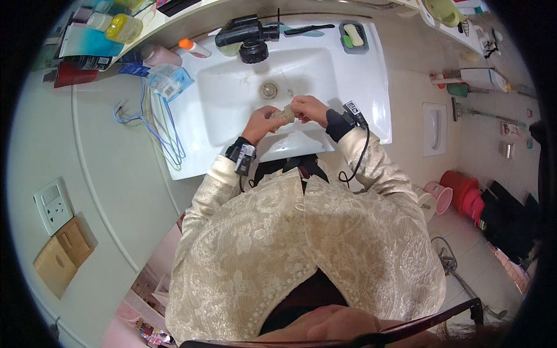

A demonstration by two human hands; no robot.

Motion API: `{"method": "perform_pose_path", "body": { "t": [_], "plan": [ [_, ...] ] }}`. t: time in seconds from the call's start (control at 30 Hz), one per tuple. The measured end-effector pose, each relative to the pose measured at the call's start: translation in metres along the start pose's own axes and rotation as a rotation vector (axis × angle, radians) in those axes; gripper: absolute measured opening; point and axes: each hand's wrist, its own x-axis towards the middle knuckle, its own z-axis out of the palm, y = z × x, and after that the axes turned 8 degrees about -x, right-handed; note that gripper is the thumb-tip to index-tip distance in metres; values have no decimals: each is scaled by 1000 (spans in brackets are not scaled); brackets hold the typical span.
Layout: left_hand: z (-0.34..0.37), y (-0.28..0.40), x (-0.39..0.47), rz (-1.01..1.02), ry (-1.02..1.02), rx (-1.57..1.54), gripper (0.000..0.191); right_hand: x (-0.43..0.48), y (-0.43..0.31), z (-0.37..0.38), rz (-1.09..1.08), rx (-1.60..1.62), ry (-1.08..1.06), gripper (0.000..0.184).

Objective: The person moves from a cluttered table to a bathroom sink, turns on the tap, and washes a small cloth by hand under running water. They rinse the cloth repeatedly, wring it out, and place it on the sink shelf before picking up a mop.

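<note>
Over the front part of a white washbasin [209,111], my left hand [260,124] grips a small, crumpled beige-green cloth [285,115] between thumb and fingers. My right hand [310,108] pinches the right end of the same cloth; its fingertips are partly hidden. Just beyond my hands lies the round metal drain [268,91], with some thin strands or hairs on the basin floor around it. A black faucet [248,37] stands at the back rim. Each wrist wears a black band with a small device and a cable.
On the back rim lie a black-handled comb or razor [309,29] and a soap dish [354,37] with soap. At left stand an orange-capped bottle [194,48] and a plastic packet [169,81], above hanging wire hangers [150,124]. Shelves [169,19] overhang the far side.
</note>
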Motion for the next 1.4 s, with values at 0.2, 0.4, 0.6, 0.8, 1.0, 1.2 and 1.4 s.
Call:
{"method": "perform_pose_path", "body": {
  "t": [0.2,0.4,0.6,0.8,1.0,1.2,1.4],
  "plan": [
    [-2,-4,-9,-177,63,-484,43,3,17,16,-271,226,94,29],
    [0,-11,4,-25,122,-299,34,-3,17,28,-158,123,183,52],
    [-19,-5,5,11,258,-319,26,-10,30,-12,-129,-27,173,45],
    [-3,20,5,62,97,-514,24,-23,40,-16,-299,-285,296,47],
    [19,57,7,51,-135,-267,39,-31,27,14,-521,-201,408,53],
    [30,62,13,135,-156,-221,35,-37,27,18,-552,-224,493,44],
    [6,49,16,-44,-22,-43,18,-33,38,20,-614,103,396,22]
  ]
}}
